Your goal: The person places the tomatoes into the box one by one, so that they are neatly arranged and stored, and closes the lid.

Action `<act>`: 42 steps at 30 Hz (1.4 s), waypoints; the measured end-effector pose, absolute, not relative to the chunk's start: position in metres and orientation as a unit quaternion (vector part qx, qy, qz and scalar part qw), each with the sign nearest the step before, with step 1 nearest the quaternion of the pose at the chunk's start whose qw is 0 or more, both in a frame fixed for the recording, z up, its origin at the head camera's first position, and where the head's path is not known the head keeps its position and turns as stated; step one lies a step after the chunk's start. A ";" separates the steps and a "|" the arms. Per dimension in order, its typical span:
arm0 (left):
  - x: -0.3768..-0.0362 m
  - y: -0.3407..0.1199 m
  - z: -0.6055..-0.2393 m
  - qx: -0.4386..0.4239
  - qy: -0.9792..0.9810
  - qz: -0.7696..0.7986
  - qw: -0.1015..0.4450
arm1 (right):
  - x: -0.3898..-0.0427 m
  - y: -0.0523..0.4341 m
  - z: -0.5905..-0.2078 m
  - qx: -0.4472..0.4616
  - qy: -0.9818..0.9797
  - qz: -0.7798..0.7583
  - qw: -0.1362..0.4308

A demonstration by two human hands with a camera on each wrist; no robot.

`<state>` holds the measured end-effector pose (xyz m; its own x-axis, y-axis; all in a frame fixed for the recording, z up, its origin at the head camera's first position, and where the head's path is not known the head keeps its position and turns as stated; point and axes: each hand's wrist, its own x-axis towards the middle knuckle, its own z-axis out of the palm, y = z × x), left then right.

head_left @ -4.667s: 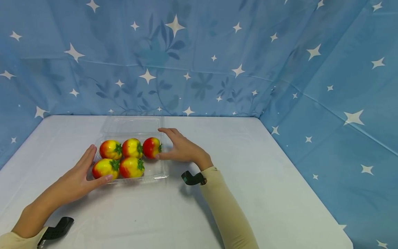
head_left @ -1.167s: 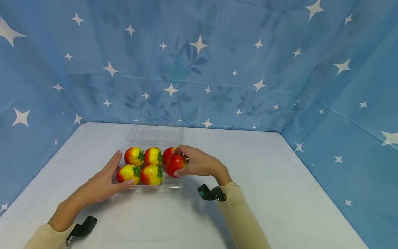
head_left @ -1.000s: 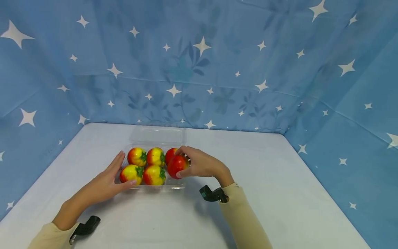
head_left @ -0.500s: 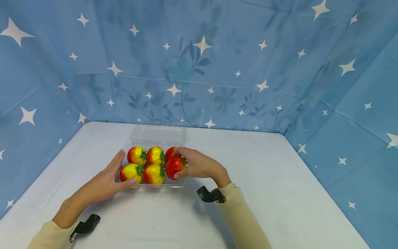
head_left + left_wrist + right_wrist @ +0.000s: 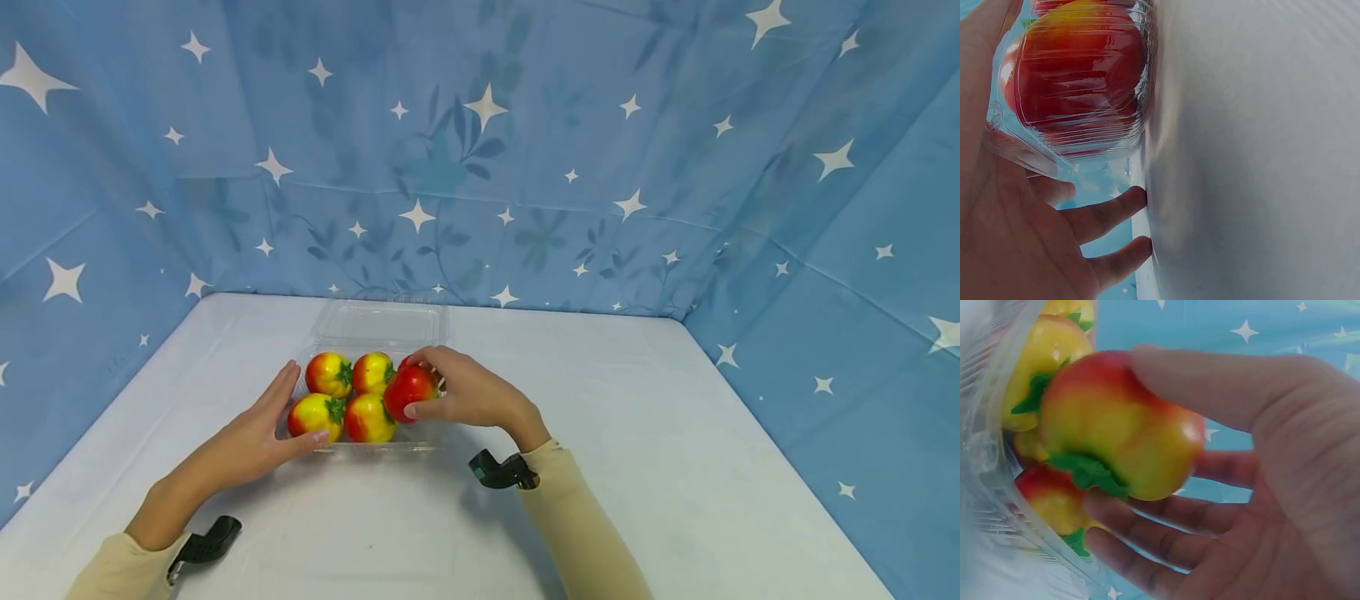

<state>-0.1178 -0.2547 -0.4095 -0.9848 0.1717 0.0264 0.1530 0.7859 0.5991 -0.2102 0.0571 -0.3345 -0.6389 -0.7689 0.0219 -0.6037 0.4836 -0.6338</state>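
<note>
My right hand (image 5: 476, 393) grips a red-and-yellow tomato (image 5: 407, 397) between thumb and fingers, over the right end of a clear plastic box (image 5: 418, 447). In the right wrist view, the gripped tomato (image 5: 1116, 437) has its green leafy top toward the fingers. Several like tomatoes lie in the box in two rows; the back right one is mostly hidden behind the gripped one. My left hand (image 5: 243, 443) rests at the box's left end, thumb along the front rim, fingers extended along the side. The left wrist view shows the box wall (image 5: 1085, 106) beside spread fingers.
The box's clear lid (image 5: 382, 323) lies folded back behind it. All stands on a white-covered table (image 5: 637, 450), with a blue star-patterned curtain (image 5: 450, 167) behind and at the sides. Each wrist carries a black camera mount (image 5: 501, 470).
Earlier my right hand was at the back right tomato. It later held another tomato over the front right, and within the last half second moved it slightly left. My left hand stayed at the box.
</note>
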 end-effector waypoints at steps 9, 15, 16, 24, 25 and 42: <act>-0.119 -0.255 -0.409 0.086 0.945 0.315 0.015 | -0.213 0.059 -0.336 -0.386 0.865 -0.282 0.155; -0.119 -0.254 -0.409 0.086 0.945 0.315 0.015 | -0.212 0.057 -0.340 -0.385 0.876 -0.244 0.157; -0.119 -0.254 -0.408 0.086 0.945 0.314 0.015 | -0.211 0.057 -0.340 -0.386 0.877 -0.240 0.155; -0.117 -0.253 -0.407 0.085 0.946 0.314 0.014 | -0.203 0.051 -0.338 -0.379 0.894 -0.185 0.152; -0.117 -0.253 -0.407 0.085 0.945 0.314 0.014 | -0.202 0.051 -0.338 -0.375 0.897 -0.179 0.151; -0.118 -0.257 -0.407 0.095 0.928 0.361 0.007 | -0.211 0.060 -0.336 -0.388 0.884 -0.232 0.122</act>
<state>-0.1179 -0.2567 -0.4065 -0.9817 0.1823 0.0554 0.1719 0.7217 0.6705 -0.2111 0.0598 -0.3358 -0.6701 -0.7415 -0.0355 -0.6287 0.5923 -0.5039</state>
